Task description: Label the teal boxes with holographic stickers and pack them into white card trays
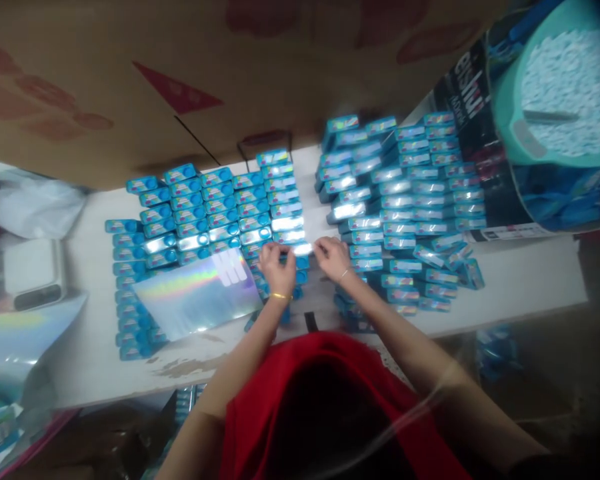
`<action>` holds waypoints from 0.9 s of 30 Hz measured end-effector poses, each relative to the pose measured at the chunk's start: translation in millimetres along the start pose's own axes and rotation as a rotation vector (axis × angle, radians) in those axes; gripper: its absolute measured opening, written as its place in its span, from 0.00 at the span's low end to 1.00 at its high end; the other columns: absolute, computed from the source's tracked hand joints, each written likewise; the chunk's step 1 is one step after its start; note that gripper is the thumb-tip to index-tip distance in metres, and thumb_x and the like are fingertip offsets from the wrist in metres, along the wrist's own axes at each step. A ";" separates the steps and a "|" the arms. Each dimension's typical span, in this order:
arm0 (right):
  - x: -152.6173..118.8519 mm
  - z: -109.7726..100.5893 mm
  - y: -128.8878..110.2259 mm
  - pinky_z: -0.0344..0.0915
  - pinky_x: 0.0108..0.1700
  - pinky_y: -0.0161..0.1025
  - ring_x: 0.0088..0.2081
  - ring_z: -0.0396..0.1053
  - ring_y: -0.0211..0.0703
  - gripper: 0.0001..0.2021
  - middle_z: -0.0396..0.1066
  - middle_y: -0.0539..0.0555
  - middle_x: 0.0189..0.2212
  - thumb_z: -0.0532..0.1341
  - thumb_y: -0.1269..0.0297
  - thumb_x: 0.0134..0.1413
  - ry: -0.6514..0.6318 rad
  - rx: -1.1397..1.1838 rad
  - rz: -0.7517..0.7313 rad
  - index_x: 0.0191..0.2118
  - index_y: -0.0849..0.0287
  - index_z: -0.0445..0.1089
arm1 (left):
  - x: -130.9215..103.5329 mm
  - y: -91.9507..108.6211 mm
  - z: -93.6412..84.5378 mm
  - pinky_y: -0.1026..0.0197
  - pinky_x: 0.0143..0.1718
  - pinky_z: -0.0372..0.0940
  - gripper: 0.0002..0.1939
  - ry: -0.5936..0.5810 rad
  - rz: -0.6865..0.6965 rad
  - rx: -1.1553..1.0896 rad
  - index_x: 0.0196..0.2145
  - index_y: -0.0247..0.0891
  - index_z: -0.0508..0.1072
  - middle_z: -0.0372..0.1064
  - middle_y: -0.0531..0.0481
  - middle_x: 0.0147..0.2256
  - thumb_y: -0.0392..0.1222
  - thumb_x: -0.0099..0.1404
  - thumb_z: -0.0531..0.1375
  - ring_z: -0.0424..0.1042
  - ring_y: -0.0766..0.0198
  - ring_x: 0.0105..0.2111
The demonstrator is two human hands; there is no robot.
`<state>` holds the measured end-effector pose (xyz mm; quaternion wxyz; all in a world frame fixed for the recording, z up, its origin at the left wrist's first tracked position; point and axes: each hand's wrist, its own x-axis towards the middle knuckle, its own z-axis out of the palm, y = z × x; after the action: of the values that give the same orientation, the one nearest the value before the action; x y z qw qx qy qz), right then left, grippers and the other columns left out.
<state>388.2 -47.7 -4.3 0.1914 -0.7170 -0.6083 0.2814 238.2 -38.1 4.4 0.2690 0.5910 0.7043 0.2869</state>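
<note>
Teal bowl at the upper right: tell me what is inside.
The bowl holds many small pale pieces, with a grey bar lying over them; anything beneath the top layer is covered.

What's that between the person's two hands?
Between the left hand and the right hand lies a small shiny strip, fingertips at both ends. The head view shows it, too blurred to tell whether it's stuck on a blue pack.

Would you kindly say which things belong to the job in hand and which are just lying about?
Apparently in use:
shiny strip between left hand and right hand
rows of blue boxes
rainbow sheet

Probably lying about:
white device
plastic bag
teal tub of pale pieces
</note>
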 end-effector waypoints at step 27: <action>-20.9 34.8 -108.3 0.57 0.53 0.47 0.53 0.58 0.52 0.22 0.60 0.59 0.60 0.46 0.71 0.63 -0.120 -0.148 -0.489 0.60 0.61 0.62 | 53.7 -66.7 -140.3 0.52 0.47 0.61 0.17 -0.025 0.390 0.308 0.51 0.35 0.69 0.70 0.40 0.42 0.41 0.69 0.48 0.67 0.55 0.43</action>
<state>281.1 -50.2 39.4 0.1645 -0.5428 -0.7926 0.2238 83.7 -6.3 51.1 0.1240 0.7534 0.6089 0.2153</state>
